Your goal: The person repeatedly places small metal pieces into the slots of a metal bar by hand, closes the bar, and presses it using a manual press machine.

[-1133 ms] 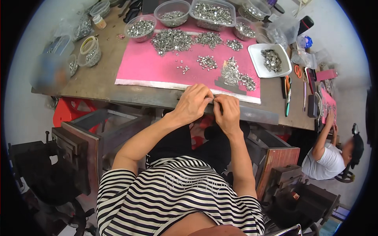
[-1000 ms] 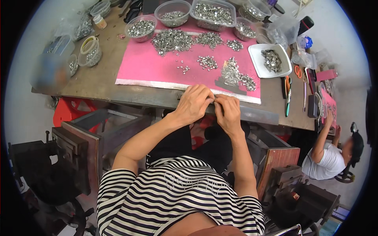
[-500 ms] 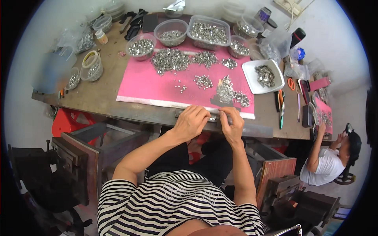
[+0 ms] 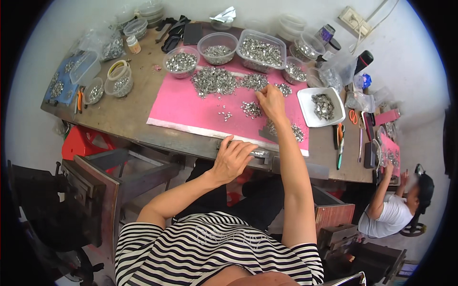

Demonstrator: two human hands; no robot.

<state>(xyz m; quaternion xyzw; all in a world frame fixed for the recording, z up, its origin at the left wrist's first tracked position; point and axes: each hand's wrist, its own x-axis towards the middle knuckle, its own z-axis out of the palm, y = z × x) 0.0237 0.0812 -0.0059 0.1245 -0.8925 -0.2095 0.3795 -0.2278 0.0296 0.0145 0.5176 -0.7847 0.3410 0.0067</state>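
Note:
My left hand (image 4: 233, 159) is at the table's front edge, its fingers loosely bent and apart, beside a small metal fixture (image 4: 259, 153) with shiny parts on it. Out over the pink mat (image 4: 176, 102) reaches my right hand (image 4: 272, 104). Its fingertips are drawn together next to a pile of small silver metal pieces (image 4: 253, 81); whatever they hold is hidden. Just nearer lies another small pile (image 4: 251, 109). My right forearm partly covers the longer thin pieces (image 4: 271, 127) and passes beside a heap of shiny bits (image 4: 297, 133).
Tubs of metal pieces (image 4: 217, 51) line the mat's far side, beside a large heap (image 4: 213, 82). On the right are a white tray (image 4: 306, 106) and pliers (image 4: 340, 143). A co-worker (image 4: 391, 212) sits at far right. Open drawer frames (image 4: 121, 176) stand below the table edge.
My right hand has left the fixture at the table edge and moved forward to the piles on the mat. My left hand stays near the fixture, its fingers now more spread.

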